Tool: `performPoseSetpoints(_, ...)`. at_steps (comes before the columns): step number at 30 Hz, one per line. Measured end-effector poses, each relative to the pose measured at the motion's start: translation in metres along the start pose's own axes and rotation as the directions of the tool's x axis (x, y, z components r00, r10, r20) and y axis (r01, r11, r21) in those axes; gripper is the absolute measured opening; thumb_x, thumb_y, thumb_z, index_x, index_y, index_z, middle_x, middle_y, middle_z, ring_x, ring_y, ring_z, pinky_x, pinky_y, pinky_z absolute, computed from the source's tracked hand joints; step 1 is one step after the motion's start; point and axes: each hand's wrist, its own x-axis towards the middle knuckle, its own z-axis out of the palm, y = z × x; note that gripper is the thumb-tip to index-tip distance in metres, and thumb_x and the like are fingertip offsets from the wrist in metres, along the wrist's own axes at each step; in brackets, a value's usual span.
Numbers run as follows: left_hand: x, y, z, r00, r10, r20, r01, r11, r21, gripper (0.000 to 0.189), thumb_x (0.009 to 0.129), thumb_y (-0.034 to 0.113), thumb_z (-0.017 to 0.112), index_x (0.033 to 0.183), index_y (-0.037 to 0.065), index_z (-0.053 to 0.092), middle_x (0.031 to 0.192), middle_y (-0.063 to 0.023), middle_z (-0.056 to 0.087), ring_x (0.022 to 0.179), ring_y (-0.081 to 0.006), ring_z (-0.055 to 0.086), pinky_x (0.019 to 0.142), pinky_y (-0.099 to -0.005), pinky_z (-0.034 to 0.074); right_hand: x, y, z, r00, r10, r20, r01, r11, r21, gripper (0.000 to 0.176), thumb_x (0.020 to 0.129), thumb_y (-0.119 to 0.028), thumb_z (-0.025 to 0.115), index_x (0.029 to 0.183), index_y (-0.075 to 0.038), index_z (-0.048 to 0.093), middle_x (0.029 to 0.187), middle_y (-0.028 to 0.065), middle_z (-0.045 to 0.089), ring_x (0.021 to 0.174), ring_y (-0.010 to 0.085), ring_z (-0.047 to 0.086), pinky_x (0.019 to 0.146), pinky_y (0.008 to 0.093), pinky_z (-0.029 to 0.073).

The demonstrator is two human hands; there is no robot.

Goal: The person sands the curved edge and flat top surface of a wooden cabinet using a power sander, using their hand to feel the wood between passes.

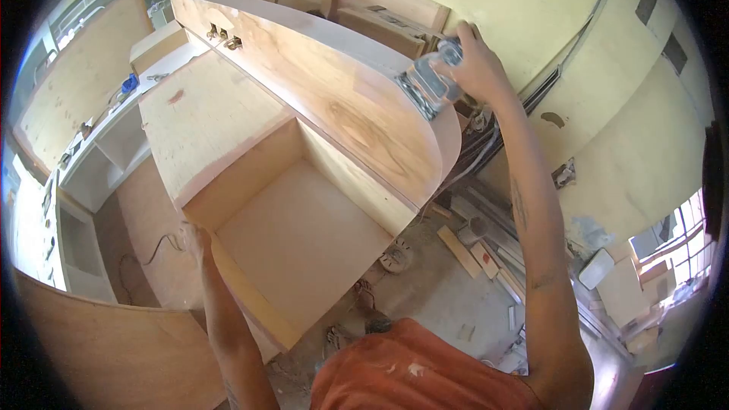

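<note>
In the head view my right hand (477, 63) is wrapped round a grey power sander (434, 80). The sander's flat pad sits at the top edge of a long wooden panel (334, 99) with a rounded right end. Below the panel is a wooden cabinet piece with an open box compartment (304, 235) and a flat plywood top (213, 106) beside it. My left hand (197, 240) grips the near left edge of that compartment; its fingertips are partly hidden. Metal fittings (234, 43) show in cutouts at the panel's far left.
Wood strips (463, 250) and a round metal object (396, 257) lie on the floor to the right. White shelving (99, 167) and a leaning board (91, 83) stand at left. Boards (380, 15) lean behind the panel, near a yellow wall (524, 7). A dark cable (163, 243) hangs at left.
</note>
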Motion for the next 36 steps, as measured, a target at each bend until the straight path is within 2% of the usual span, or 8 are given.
performPoseSetpoints(2, 0.003, 0.007, 0.004, 0.980, -0.192, 0.051, 0.195, 0.979, -0.060, 0.029, 0.086, 0.008, 0.055, 0.111, -0.004, 0.050, 0.111, -0.0272, 0.060, 0.104, -0.0447, 0.060, 0.090, -0.0514, 0.049, -0.023, 0.010, 0.001, 0.999, -0.002, -0.049, 0.003, 1.000, 0.009, 0.063, 0.082, -0.038, 0.078, 0.126, -0.007, 0.047, 0.137, 0.0189, 0.053, 0.113, 0.0416, 0.063, 0.092, 0.0499, 0.053)
performPoseSetpoints(4, 0.054, -0.094, 0.116, 0.983, -0.114, 0.146, 0.150, 0.952, -0.267, 0.029, 0.087, 0.010, 0.055, 0.111, -0.005, 0.050, 0.111, -0.0275, 0.059, 0.105, -0.0453, 0.060, 0.091, -0.0518, 0.050, -0.027, 0.017, 0.002, 0.996, -0.008, -0.091, 0.010, 1.000, 0.019, 0.063, 0.081, -0.037, 0.078, 0.126, -0.006, 0.047, 0.137, 0.0194, 0.052, 0.112, 0.0420, 0.063, 0.092, 0.0500, 0.053)
performPoseSetpoints(5, 0.051, -0.060, 0.065, 0.978, -0.075, 0.193, 0.143, 0.919, -0.368, 0.028, 0.088, 0.010, 0.055, 0.111, -0.005, 0.050, 0.111, -0.0277, 0.059, 0.105, -0.0456, 0.060, 0.091, -0.0521, 0.050, -0.024, 0.018, 0.002, 0.997, -0.013, -0.079, 0.013, 1.000, 0.003, 0.064, 0.081, -0.038, 0.078, 0.127, -0.006, 0.046, 0.137, 0.0193, 0.052, 0.112, 0.0421, 0.063, 0.092, 0.0497, 0.053)
performPoseSetpoints(6, 0.054, -0.095, 0.114, 0.991, -0.032, 0.133, 0.059, 0.978, -0.202, 0.028, 0.088, 0.011, 0.054, 0.111, -0.005, 0.050, 0.112, -0.0281, 0.059, 0.106, -0.0457, 0.060, 0.091, -0.0525, 0.050, -0.020, 0.018, 0.003, 0.998, -0.016, -0.068, 0.016, 1.000, -0.008, 0.065, 0.081, -0.038, 0.077, 0.129, -0.006, 0.046, 0.137, 0.0192, 0.052, 0.113, 0.0422, 0.062, 0.093, 0.0494, 0.053)
performPoseSetpoints(8, 0.003, -0.014, 0.022, 0.999, 0.053, 0.011, -0.054, 0.983, 0.178, 0.027, 0.090, 0.013, 0.053, 0.111, -0.005, 0.050, 0.112, -0.0288, 0.059, 0.107, -0.0459, 0.059, 0.091, -0.0533, 0.050, -0.003, 0.011, 0.004, 0.998, -0.025, -0.063, 0.021, 0.998, -0.064, 0.067, 0.081, -0.039, 0.077, 0.130, -0.006, 0.045, 0.138, 0.0194, 0.052, 0.114, 0.0421, 0.062, 0.093, 0.0490, 0.053)
performPoseSetpoints(17, -0.019, 0.022, -0.021, 0.987, -0.163, 0.005, 0.159, 0.954, -0.256, 0.031, 0.095, 0.021, 0.053, 0.110, -0.006, 0.050, 0.110, -0.0301, 0.057, 0.101, -0.0480, 0.059, 0.083, -0.0523, 0.050, 0.127, -0.059, 0.040, 0.980, -0.151, 0.128, 0.179, 0.952, -0.248, 0.073, 0.079, -0.043, 0.078, 0.134, -0.007, 0.047, 0.142, 0.0186, 0.053, 0.119, 0.0382, 0.061, 0.096, 0.0477, 0.051)
performPoseSetpoints(25, -0.028, 0.035, -0.046, 0.982, -0.186, 0.019, 0.187, 0.964, -0.191, 0.028, 0.097, 0.019, 0.051, 0.112, -0.004, 0.051, 0.111, -0.0293, 0.058, 0.103, -0.0483, 0.059, 0.083, -0.0539, 0.049, 0.225, -0.113, 0.107, 0.963, -0.191, 0.192, 0.233, 0.945, -0.231, 0.092, 0.077, -0.045, 0.077, 0.151, -0.008, 0.036, 0.156, 0.0207, 0.040, 0.130, 0.0386, 0.056, 0.101, 0.0543, 0.052)
performPoseSetpoints(36, -0.031, 0.052, -0.070, 0.968, -0.234, 0.086, 0.241, 0.966, -0.091, 0.026, 0.096, 0.014, 0.051, 0.117, -0.001, 0.048, 0.111, -0.0276, 0.061, 0.103, -0.0480, 0.061, 0.083, -0.0546, 0.051, 0.290, -0.167, 0.147, 0.970, -0.161, 0.180, 0.194, 0.965, -0.178, 0.087, 0.078, -0.040, 0.076, 0.149, -0.007, 0.037, 0.147, 0.0187, 0.047, 0.126, 0.0426, 0.058, 0.101, 0.0584, 0.051)
